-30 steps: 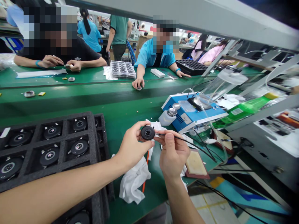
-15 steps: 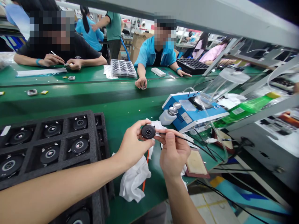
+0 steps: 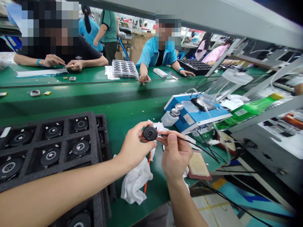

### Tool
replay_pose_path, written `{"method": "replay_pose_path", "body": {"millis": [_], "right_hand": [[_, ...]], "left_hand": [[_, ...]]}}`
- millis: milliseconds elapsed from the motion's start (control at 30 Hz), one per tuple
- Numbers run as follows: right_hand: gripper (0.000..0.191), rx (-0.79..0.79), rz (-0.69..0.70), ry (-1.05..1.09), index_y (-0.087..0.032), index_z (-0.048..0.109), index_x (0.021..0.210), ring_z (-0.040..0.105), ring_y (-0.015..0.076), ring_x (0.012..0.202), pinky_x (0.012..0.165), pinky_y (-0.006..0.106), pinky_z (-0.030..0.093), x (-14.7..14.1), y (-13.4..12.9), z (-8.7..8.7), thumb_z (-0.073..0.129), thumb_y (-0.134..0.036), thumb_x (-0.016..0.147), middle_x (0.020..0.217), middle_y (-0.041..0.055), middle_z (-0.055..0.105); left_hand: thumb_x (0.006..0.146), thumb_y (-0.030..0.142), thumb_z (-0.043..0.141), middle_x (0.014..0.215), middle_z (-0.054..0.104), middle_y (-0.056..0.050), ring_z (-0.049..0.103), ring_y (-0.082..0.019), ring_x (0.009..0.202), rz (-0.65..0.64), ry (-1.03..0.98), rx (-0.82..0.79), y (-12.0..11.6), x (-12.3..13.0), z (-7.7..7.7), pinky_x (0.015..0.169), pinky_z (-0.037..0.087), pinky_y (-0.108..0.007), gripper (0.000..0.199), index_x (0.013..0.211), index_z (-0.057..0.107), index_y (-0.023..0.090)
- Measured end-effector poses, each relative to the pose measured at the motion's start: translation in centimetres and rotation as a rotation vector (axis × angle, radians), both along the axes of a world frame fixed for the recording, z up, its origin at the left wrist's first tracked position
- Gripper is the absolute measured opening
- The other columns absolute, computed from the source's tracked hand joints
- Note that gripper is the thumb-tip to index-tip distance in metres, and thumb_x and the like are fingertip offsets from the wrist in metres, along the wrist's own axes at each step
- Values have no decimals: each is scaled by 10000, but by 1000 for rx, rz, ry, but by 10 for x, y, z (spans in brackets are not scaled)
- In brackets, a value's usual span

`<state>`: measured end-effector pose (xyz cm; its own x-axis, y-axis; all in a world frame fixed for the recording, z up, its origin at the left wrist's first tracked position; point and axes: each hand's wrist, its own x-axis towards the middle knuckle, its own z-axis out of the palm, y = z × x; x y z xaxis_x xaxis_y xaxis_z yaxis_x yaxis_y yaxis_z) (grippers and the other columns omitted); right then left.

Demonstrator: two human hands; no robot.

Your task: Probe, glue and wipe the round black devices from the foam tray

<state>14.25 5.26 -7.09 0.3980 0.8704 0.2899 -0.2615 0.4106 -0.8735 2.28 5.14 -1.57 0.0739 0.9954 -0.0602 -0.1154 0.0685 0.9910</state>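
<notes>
The left hand [image 3: 133, 148] pinches a small round black disc part [image 3: 150, 133] by its rim, just above the fingers. The right hand [image 3: 176, 156] grips a thin black tool with a cord [image 3: 180, 138], tip touching the disc's right edge. This looks like a dab step; next calls for a steady tip. A black foam tray of discs [image 3: 66, 143] sits left of the left hand.

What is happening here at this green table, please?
A person's left hand holds up a small round black part, and the right hand points a thin black-wired tool at its edge. A black foam tray with more such parts sits to the left. A white cloth lies below the hands.
</notes>
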Motion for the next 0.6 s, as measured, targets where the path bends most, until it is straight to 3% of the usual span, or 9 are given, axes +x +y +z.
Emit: {"method": "replay_pose_path", "body": {"millis": [600], "right_hand": [[181,2,-10,5,-169,729,896,762,177,783,697,306,638,0,1,0,703,-346,920,877,43,781]], "left_hand": [[667,9,690,916,698,-16,669,-163,871,2,10,0,-1,0,0,782,488,-266,480,1114,614,165]]}}
